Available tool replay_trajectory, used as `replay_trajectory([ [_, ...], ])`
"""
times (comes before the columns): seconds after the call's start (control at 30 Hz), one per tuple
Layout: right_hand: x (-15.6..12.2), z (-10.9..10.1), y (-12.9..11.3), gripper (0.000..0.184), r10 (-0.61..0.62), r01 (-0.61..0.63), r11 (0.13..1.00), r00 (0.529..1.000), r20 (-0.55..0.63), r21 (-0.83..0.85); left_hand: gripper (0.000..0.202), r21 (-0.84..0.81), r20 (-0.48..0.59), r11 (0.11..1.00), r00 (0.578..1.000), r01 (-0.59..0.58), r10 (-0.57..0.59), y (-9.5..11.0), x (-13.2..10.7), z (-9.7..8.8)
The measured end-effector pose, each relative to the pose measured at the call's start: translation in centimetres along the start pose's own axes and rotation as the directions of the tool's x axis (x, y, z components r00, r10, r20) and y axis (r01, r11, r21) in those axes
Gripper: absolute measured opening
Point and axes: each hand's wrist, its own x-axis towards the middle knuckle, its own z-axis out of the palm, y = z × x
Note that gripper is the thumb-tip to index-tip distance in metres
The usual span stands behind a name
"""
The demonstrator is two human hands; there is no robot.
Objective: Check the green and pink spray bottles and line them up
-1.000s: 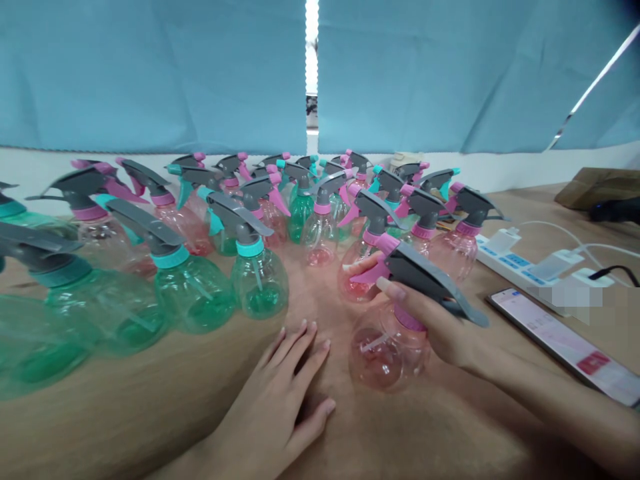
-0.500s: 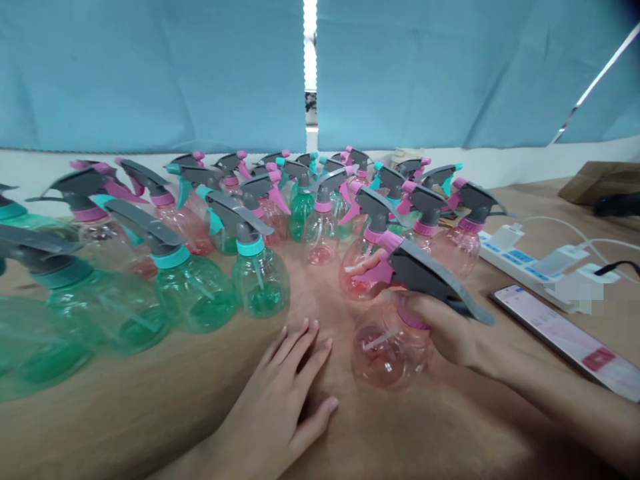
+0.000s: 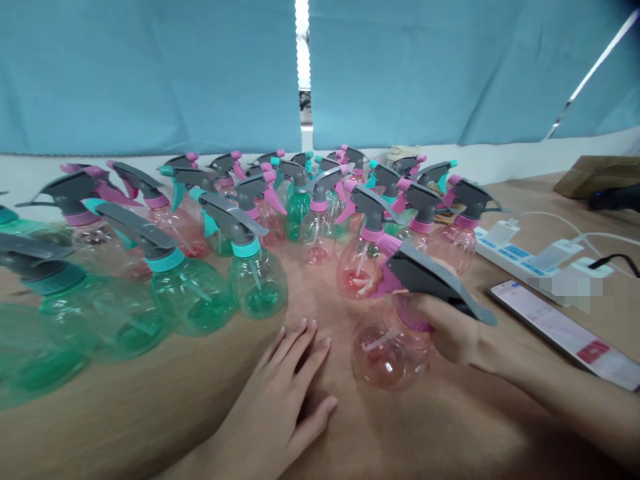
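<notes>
My right hand (image 3: 456, 328) is wrapped round the neck of a clear pink spray bottle (image 3: 384, 352) with a grey and pink spray head. Its fingertips show by the pink trigger, and the nozzle points away to the upper left. A little reddish liquid shows in the bottle, which looks to be at the tabletop. Palm down on the wooden table (image 3: 345, 433), my left hand (image 3: 283, 393) lies with its fingers spread, holding nothing. The nearest bottle ahead of it is a green spray bottle (image 3: 259, 283) with a turquoise collar. Just behind the held bottle stands another pink spray bottle (image 3: 357, 270).
Several more green and pink spray bottles crowd the left and back of the table. At right lie a phone (image 3: 565, 333) with a lit screen and a white power strip (image 3: 520, 260) with plugs and cables. A brown box (image 3: 590, 177) sits farther back.
The fingertips of my right hand are lower by the trigger, which looks drawn back toward the bottle's neck. My left hand has stayed put. The view has shifted slightly.
</notes>
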Motion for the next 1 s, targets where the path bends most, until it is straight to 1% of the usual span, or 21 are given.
replay_trajectory([
  [0.1,0.2,0.1,0.5,0.018,0.064,-0.066,0.997,0.997,0.041,0.05,0.055,0.016,0.012,1.0,1.0,0.002,-0.002,0.0,0.0,0.0],
  [0.13,0.3,0.2,0.6,0.016,0.067,-0.07,0.995,0.997,0.049,0.077,0.055,0.014,0.014,1.0,1.0,0.003,-0.003,-0.1,0.0,0.1],
  [0.2,0.6,0.4,0.6,0.017,0.08,-0.086,0.99,0.995,0.057,0.111,0.055,0.005,0.017,1.0,1.0,0.008,-0.008,-0.1,0.0,0.1],
  [0.33,0.9,0.7,0.1,0.026,0.068,-0.074,0.989,0.997,0.048,0.13,0.054,-0.008,0.013,1.0,1.0,0.006,-0.006,-0.1,-0.1,0.2],
  [0.4,0.9,0.7,-0.1,0.028,0.053,-0.059,0.989,0.998,0.042,0.136,0.054,-0.008,0.011,1.0,1.0,0.004,-0.004,0.0,-0.1,0.1],
  [0.5,1.0,0.7,-0.3,0.03,0.027,-0.037,0.988,0.998,0.065,0.149,0.053,-0.006,0.014,1.0,1.0,0.008,-0.008,0.1,0.0,0.0],
  [0.6,1.1,0.6,-0.4,0.032,0.043,-0.053,0.987,0.997,0.064,0.153,0.053,-0.002,0.019,1.0,1.0,0.009,-0.009,0.1,0.0,-0.1],
  [0.67,1.1,0.6,-0.5,0.032,0.068,-0.075,0.987,0.996,0.056,0.14,0.053,0.006,0.02,1.0,1.0,0.003,-0.003,0.0,0.0,0.0],
  [0.83,0.9,0.7,-0.1,0.027,0.065,-0.075,0.988,0.995,0.079,0.138,0.053,0.02,0.021,1.0,1.0,-0.004,0.003,0.0,0.0,0.0],
  [1.0,1.0,0.7,0.0,0.028,0.069,-0.085,0.983,0.992,0.105,0.161,0.054,0.023,0.019,1.0,1.0,-0.003,0.003,0.0,-0.1,0.1],
])
